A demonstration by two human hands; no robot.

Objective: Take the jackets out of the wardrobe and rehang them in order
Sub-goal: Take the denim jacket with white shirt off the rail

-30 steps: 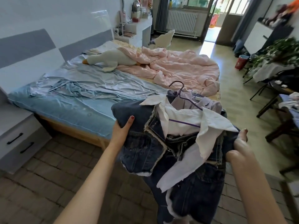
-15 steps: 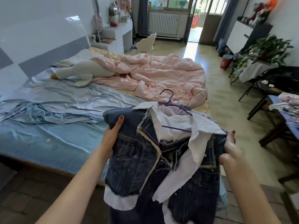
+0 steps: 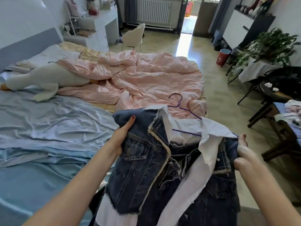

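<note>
A person holds a dark denim jacket (image 3: pixel 143 162) by its shoulders above the foot edge of a bed (image 3: pixel 48 128), the left hand (image 3: pixel 120 136) gripping one shoulder, the right hand (image 3: pixel 242 154) clutching the other. A white shirt (image 3: pixel 210 132) on a purple hanger (image 3: pixel 180 105) sits inside the jacket. A pink quilt (image 3: pixel 146 75) lies rumpled across the bed's far end.

Left of the pink quilt (image 3: pixel 146 79) the blue sheet (image 3: pixel 48 119) lies flat and open. The plush goose (image 3: pixel 45 82) blocks the far left edge of the quilt. Right of the quilt, bare floor (image 3: pixel 216 98) runs to a dark chair (image 3: pixel 254 92).
</note>
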